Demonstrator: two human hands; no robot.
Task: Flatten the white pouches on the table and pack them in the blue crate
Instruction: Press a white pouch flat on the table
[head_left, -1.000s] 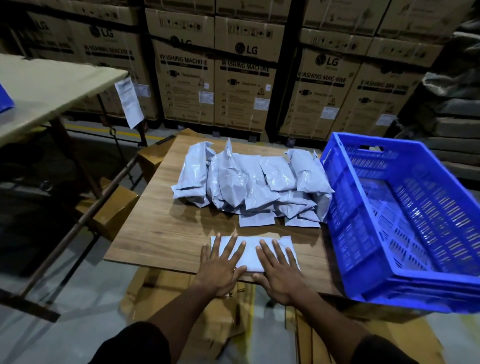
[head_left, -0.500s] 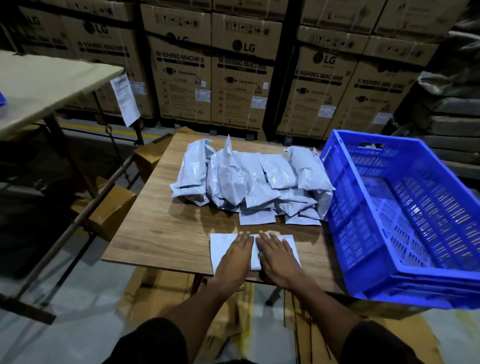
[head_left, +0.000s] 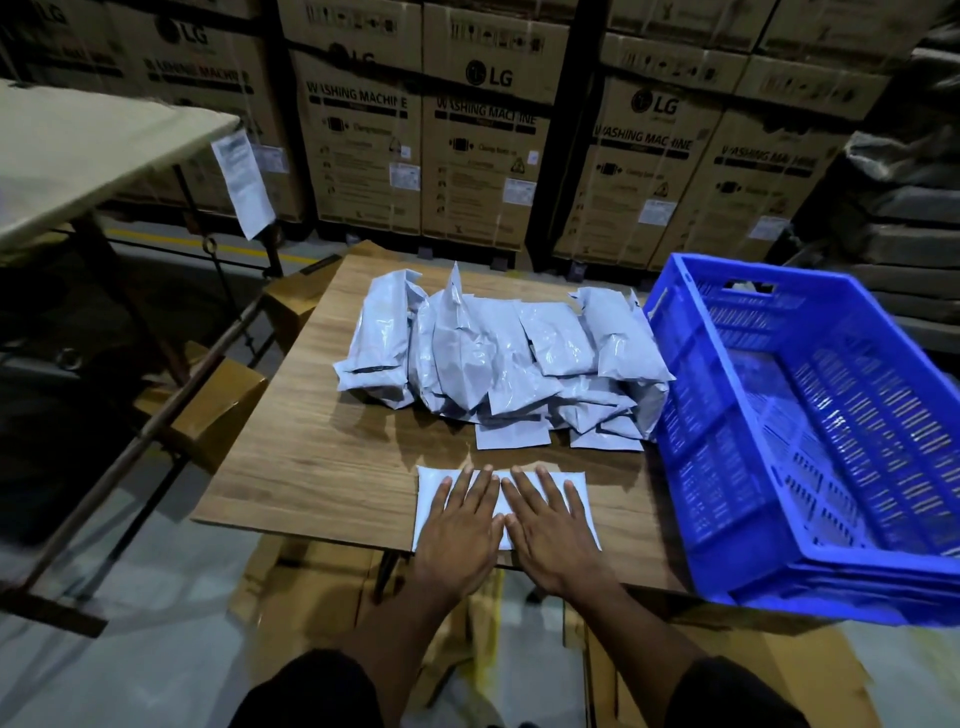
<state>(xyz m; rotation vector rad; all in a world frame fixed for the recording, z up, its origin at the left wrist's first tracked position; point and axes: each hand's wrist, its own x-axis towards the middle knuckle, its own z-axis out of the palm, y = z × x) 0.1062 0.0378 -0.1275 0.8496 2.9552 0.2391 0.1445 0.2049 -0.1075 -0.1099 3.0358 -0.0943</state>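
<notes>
Both hands have slid back to the middle of the pouch since 1 s ago, when they sat spread toward its near edge w/ fingers fanned; now they lie side by side, thumbs nearly touching.

Blue crate (head_left: 810, 431) sits on the right of the wooden table (head_left: 311, 431), tilted w/ its open top toward the person, nothing visible inside; prob. set there so a flattened pouch only has to travel a short way right. Pile of white pouches (head_left: 498, 364) lies heaped at the table's far-middle, just beside the crate's left wall, still puffy and crumpled. One pouch (head_left: 576, 493) is pulled apart from the pile to the near edge, its near side overhanging slightly, giving bare table under it for pressing.

Left hand (head_left: 460, 525) and right hand (head_left: 550, 525) are both flat, palms down, fingers straight and close together pointing away from the body, pressing on the pouch, not gripping. Forearms converge from the dark sleeves at the bottom. Looks like the air-squeezing step; packing not yet begun.
</notes>
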